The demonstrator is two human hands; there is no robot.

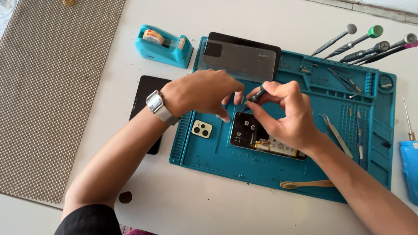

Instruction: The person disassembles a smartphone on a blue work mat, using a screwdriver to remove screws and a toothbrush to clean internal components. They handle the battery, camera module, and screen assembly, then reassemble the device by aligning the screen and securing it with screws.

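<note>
Our right hand (285,111) covers the middle of the opened phone (261,138), and the screwdriver (257,95) tip is too small to make out. The blue object (409,169) is cut off by the right edge.

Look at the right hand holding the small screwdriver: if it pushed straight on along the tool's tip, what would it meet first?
The right hand aims the screwdriver down-left, so it would probably meet the opened phone at its top edge, though depth is unclear.

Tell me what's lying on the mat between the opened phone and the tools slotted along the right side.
In the head view, a pair of metal tweezers lies on the blue mat, between the opened phone and the slotted tools.
</note>
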